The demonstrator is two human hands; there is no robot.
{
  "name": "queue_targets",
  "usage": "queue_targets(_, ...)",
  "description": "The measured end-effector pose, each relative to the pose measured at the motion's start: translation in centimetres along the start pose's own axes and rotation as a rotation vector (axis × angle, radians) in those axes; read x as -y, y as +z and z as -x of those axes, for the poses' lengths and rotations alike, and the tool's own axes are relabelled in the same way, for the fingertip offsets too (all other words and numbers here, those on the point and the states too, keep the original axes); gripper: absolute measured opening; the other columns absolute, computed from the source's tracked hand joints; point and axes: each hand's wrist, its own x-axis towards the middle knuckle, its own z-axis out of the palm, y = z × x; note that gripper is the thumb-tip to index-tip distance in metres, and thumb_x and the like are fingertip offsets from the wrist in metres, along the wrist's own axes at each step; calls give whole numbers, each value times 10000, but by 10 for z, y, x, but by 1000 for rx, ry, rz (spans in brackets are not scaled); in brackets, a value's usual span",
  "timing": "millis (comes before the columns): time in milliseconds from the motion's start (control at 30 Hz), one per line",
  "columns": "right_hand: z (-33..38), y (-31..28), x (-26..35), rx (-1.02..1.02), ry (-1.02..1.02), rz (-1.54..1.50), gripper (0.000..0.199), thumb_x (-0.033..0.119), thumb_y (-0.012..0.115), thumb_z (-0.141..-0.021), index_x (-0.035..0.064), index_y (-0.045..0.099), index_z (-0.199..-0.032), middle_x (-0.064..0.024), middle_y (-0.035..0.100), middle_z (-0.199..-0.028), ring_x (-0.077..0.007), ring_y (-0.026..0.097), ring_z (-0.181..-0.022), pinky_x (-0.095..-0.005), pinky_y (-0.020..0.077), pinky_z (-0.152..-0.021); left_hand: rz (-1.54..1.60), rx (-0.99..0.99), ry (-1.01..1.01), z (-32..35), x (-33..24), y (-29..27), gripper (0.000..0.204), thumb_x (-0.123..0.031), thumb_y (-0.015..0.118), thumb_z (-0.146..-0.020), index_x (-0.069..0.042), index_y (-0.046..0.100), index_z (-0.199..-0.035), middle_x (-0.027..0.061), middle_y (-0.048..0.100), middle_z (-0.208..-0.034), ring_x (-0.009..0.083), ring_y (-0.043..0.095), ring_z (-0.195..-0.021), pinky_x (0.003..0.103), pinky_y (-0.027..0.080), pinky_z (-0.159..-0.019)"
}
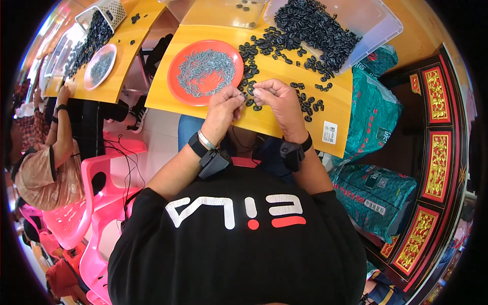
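Over the near edge of the yellow table my left hand [223,109] is closed, thumb against fingers. Whatever it may hold is too small to make out. My right hand [282,104] faces it across a small gap, with thumb and fingertips pinched together; any piece between them cannot be made out. Small black oval pieces with holes [249,53] lie scattered just beyond both hands. Left of them sits a round red plate [175,84] with many small grey metal hook-like pieces [206,63], close to my left hand.
A clear plastic bin [384,25] tipped at the back right spills a heap of black pieces [317,30]. Teal bags [373,119] stand right of the table [157,94]. At left, a person [51,168] works at another table; pink chairs [99,193] stand nearby.
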Motion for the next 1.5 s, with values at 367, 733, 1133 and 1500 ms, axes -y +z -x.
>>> queue_targets(367,1,1,0,35,-33,60,137,52,621,-836,-22,638,-949,-38,661,-826,-61,586,-725,-194,463,-663,-5,10,10,0,1,0,81,-123,508,-860,-77,523,-794,-16,498,-651,66,453,-528,187,348,-490)
queue_targets(733,3,9,-5,43,-70,155,152,57,630,-829,-33,637,-951,-42,662,-827,-57,579,-722,-202,461,-654,-3,-55,28,1,4,1,94,-110,505,-860,-53,523,-788,-10,474,-640,67,424,-524,202,338,-481)
queue_targets(1133,11,26,-3,5,-251,374,265,-27,664,-777,-33,577,-1028,-45,638,-844,-87,610,-766,-219,506,-690,167,-62,-67,5,-8,3,91,-103,503,-858,-52,536,-791,4,516,-645,66,440,-497,194,328,-447)
queue_targets(1500,11,19,2,2,-169,181,237,-30,643,-791,-19,585,-1020,-14,616,-849,-62,584,-773,-199,484,-716,-89,16,85,4,-13,0,89,-91,522,-843,-34,526,-775,-2,496,-658,73,449,-550,215,358,-495)
